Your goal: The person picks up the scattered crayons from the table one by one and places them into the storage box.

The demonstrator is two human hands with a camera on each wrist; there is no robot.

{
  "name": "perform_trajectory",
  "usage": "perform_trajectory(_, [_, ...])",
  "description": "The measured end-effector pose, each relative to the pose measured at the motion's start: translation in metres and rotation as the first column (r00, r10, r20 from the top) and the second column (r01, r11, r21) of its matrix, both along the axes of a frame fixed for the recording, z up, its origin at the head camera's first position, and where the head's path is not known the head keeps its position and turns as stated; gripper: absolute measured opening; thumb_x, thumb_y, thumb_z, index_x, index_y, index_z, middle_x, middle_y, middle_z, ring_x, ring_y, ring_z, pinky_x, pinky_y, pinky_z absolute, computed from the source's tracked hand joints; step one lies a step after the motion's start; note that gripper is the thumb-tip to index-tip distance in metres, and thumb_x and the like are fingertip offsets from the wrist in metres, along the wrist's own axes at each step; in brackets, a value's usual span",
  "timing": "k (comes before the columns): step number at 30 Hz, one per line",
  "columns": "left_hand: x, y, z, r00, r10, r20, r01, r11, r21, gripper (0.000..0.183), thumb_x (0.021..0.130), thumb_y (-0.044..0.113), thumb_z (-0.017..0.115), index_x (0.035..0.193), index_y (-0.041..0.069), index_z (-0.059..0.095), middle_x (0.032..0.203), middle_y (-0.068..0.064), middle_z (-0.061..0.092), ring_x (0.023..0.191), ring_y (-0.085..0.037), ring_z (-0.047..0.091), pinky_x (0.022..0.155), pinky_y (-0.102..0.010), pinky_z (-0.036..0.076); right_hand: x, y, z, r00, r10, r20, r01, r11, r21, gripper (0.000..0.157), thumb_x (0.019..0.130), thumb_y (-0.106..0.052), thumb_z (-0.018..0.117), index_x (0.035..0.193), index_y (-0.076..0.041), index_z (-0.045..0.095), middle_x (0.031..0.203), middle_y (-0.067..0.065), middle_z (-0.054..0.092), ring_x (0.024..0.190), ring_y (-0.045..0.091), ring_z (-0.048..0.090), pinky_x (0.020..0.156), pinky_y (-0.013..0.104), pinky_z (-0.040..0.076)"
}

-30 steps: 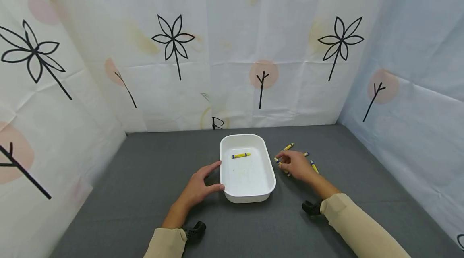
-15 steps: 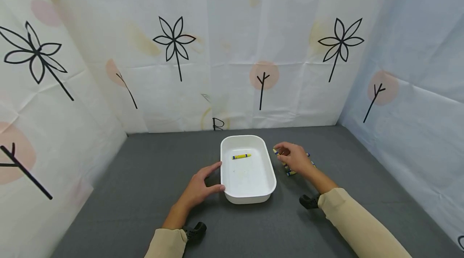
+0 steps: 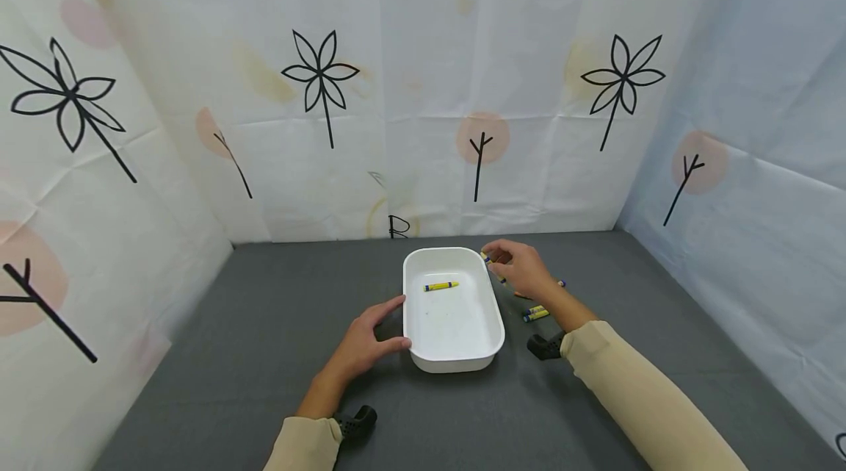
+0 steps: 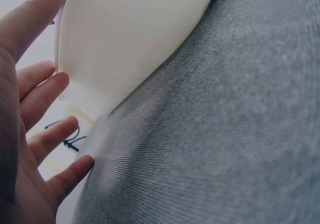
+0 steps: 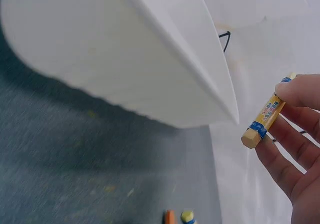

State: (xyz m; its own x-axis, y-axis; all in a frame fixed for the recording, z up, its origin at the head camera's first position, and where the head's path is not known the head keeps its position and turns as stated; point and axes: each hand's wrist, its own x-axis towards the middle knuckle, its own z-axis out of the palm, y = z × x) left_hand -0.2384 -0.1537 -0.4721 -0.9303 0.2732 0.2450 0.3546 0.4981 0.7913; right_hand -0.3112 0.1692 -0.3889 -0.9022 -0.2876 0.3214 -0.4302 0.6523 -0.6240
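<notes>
A white rectangular tray (image 3: 452, 328) sits on the table, with one yellow-and-blue crayon (image 3: 440, 286) lying inside. Along its left side my left hand (image 3: 363, 339) touches the rim with thumb and index finger, the fingers extended. In the left wrist view these fingers lie by the tray's pale outer wall (image 4: 125, 33). My right hand (image 3: 524, 270) is raised beside the tray's far right corner. Between thumb and fingers it pinches a yellow crayon with blue bands (image 5: 267, 114), clearly visible in the right wrist view.
Several crayons (image 3: 536, 315) lie on the grey table right of the tray, some partly covered by the right forearm. An orange crayon tip (image 5: 170, 217) shows low in the right wrist view. Printed white cloth (image 3: 410, 103) encloses the table at the back and sides.
My right hand has picked up a crayon from the group on the right and moved up and left to the tray's edge. My left hand stays in place.
</notes>
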Motion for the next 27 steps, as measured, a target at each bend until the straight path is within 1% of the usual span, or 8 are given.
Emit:
perform_trajectory(4, [0.0, -0.001, 0.0, 1.0, 0.001, -0.001, -0.001, 1.0, -0.008, 0.071, 0.079, 0.037, 0.081, 0.142, 0.031, 0.051, 0.145, -0.001, 0.047, 0.134, -0.026, 0.041, 0.106, -0.052, 0.035, -0.003, -0.012, 0.007, 0.999, 0.015, 0.028, -0.015, 1.0, -0.003, 0.027, 0.092, -0.005, 0.067, 0.119, -0.008, 0.065, 0.098, 0.008, 0.065, 0.091, 0.026, 0.061, 0.068, 0.037, 0.054])
perform_trajectory(8, [0.0, -0.001, 0.0, 1.0, 0.002, 0.002, -0.002, 1.0, -0.015, 0.071, 0.079, 0.039, 0.081, 0.143, 0.031, 0.051, 0.145, -0.001, 0.047, 0.134, -0.026, 0.04, 0.106, -0.053, 0.035, -0.007, -0.022, 0.013, 0.999, 0.042, 0.029, -0.043, 0.999, 0.028, 0.028, 0.091, -0.005, 0.067, 0.119, -0.007, 0.065, 0.099, 0.008, 0.064, 0.092, 0.026, 0.061, 0.071, 0.039, 0.052])
perform_trajectory(11, [0.0, -0.002, -0.001, 1.0, 0.002, 0.001, -0.002, 1.0, -0.018, 0.071, 0.079, 0.039, 0.081, 0.143, 0.031, 0.051, 0.145, -0.002, 0.047, 0.134, -0.027, 0.04, 0.106, -0.053, 0.036, -0.011, -0.029, 0.014, 0.997, 0.064, 0.037, -0.065, 0.997, 0.042, 0.028, 0.091, -0.005, 0.067, 0.119, -0.006, 0.065, 0.1, 0.008, 0.064, 0.091, 0.025, 0.061, 0.071, 0.038, 0.052])
perform_trajectory(15, [-0.001, -0.002, -0.001, 1.0, -0.003, -0.008, 0.003, 1.0, -0.019, 0.072, 0.079, 0.038, 0.081, 0.143, 0.029, 0.051, 0.145, -0.003, 0.047, 0.134, -0.028, 0.041, 0.105, -0.053, 0.036, -0.017, -0.039, 0.014, 0.995, 0.063, 0.074, -0.068, 0.996, 0.058, 0.027, 0.091, -0.005, 0.067, 0.118, -0.006, 0.067, 0.098, 0.006, 0.065, 0.089, 0.023, 0.061, 0.071, 0.037, 0.052])
perform_trajectory(18, [-0.001, -0.002, 0.0, 1.0, -0.005, -0.015, 0.004, 1.0, -0.019, 0.072, 0.078, 0.04, 0.081, 0.143, 0.028, 0.051, 0.144, -0.004, 0.048, 0.133, -0.028, 0.042, 0.104, -0.053, 0.037, -0.021, -0.048, 0.013, 0.994, 0.068, 0.09, -0.074, 0.995, 0.07, 0.024, 0.09, -0.004, 0.067, 0.115, -0.007, 0.068, 0.096, 0.005, 0.065, 0.089, 0.022, 0.06, 0.073, 0.037, 0.051])
perform_trajectory(22, [-0.001, -0.002, 0.0, 1.0, -0.001, -0.01, 0.001, 1.0, -0.027, 0.072, 0.078, 0.043, 0.08, 0.143, 0.03, 0.051, 0.144, -0.002, 0.048, 0.133, -0.027, 0.042, 0.104, -0.053, 0.037, -0.025, -0.058, 0.011, 0.992, 0.081, 0.097, -0.09, 0.992, 0.087, 0.022, 0.089, -0.003, 0.069, 0.11, -0.007, 0.07, 0.093, 0.003, 0.066, 0.088, 0.02, 0.06, 0.076, 0.037, 0.05])
perform_trajectory(27, [-0.001, -0.002, 0.001, 1.0, -0.003, -0.002, 0.003, 1.0, -0.031, 0.073, 0.078, 0.045, 0.079, 0.143, 0.03, 0.05, 0.144, -0.001, 0.048, 0.133, -0.027, 0.042, 0.104, -0.053, 0.037, -0.031, -0.068, 0.005, 0.986, 0.104, 0.129, -0.116, 0.989, 0.092, 0.021, 0.087, -0.001, 0.07, 0.107, -0.007, 0.071, 0.091, 0.002, 0.066, 0.087, 0.019, 0.06, 0.075, 0.034, 0.05])
